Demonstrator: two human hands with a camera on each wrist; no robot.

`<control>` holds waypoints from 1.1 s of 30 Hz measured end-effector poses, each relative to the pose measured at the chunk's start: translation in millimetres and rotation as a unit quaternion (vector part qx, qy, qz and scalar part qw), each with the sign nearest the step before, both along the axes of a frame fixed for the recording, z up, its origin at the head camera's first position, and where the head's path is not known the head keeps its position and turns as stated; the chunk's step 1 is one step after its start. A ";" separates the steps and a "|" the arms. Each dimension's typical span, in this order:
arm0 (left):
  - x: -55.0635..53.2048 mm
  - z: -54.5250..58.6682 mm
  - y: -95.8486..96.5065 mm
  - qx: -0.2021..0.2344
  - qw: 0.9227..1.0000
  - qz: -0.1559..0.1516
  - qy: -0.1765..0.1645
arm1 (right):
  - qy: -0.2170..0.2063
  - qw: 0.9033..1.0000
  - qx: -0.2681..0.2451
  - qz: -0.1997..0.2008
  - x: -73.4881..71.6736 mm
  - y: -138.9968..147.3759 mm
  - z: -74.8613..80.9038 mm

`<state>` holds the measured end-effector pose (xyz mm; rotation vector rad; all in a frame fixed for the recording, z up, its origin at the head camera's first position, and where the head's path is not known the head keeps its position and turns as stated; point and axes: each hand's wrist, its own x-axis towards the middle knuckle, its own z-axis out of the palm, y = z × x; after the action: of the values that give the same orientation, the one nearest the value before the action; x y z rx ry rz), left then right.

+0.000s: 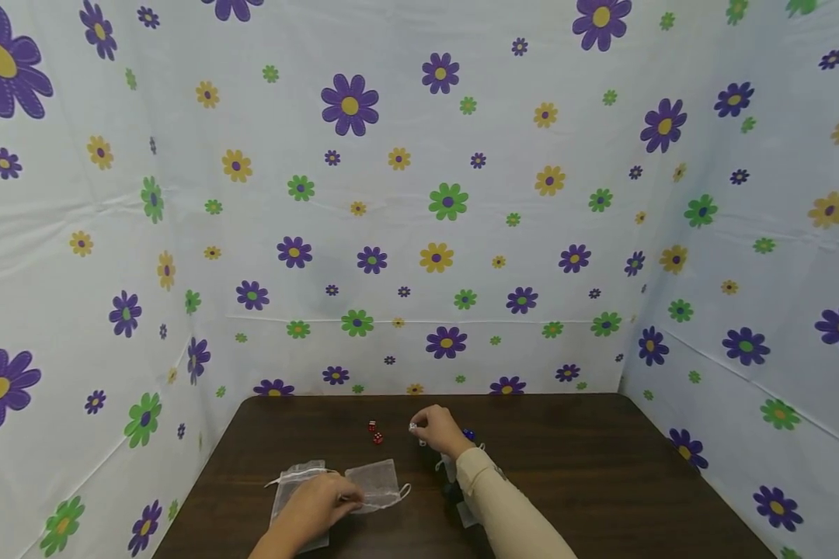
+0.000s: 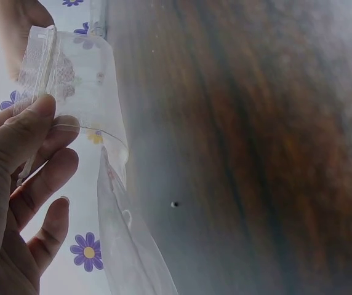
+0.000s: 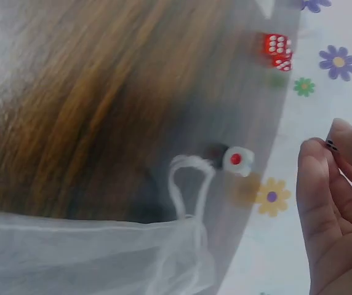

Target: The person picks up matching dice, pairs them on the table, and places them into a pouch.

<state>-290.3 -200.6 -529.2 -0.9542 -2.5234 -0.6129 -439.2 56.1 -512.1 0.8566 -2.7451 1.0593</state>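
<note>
My left hand [image 1: 322,501] pinches the edge of a small sheer white drawstring pouch [image 1: 379,480] between thumb and fingers, just above the table. Another sheer pouch [image 1: 297,472] lies under that hand. In the left wrist view the held pouch [image 2: 84,74] hangs from thumb and forefinger. Farther forward, my right hand [image 1: 442,429] pinches a small white die [image 1: 412,427] at its fingertips; in the right wrist view only its dark-dotted edge [image 3: 331,145] shows. Below it on the table is a second white die [image 1: 422,442], with a red dot visible in the right wrist view.
Two red dice [image 1: 377,439] lie left of the right hand. Blue dice [image 1: 468,435] sit to its right, partly hidden. More sheer pouch material [image 1: 467,514] shows beneath the right forearm. The dark wooden table [image 1: 601,466] meets flower-patterned cloth [image 1: 405,233] behind and at both sides.
</note>
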 end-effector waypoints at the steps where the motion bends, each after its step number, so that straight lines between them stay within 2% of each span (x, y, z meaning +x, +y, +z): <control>1: 0.1 0.1 0.3 0.000 1.000 0.001 -0.002 | 0.001 1.000 -0.003 0.005 1.4 -0.3 1.7; 8: -0.7 1.0 2.2 -0.006 0.999 0.012 -0.030 | -0.017 1.000 -0.014 0.019 11.6 -2.1 11.3; 16: -0.1 2.6 3.6 -0.013 1.000 0.013 -0.015 | -0.024 0.999 -0.016 0.030 22.7 -3.7 26.1; 23: 0.5 1.4 4.8 -0.012 1.000 0.005 -0.024 | -0.025 0.999 -0.015 0.046 41.3 -6.9 41.4; 33: -4.1 1.7 6.9 -0.001 1.000 0.005 -0.004 | -0.028 0.997 -0.004 0.078 64.8 -13.7 58.2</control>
<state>-294.4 -193.7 -527.5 -0.9420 -2.5340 -0.6121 -374.4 42.4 -453.9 1.0713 -2.7539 1.1365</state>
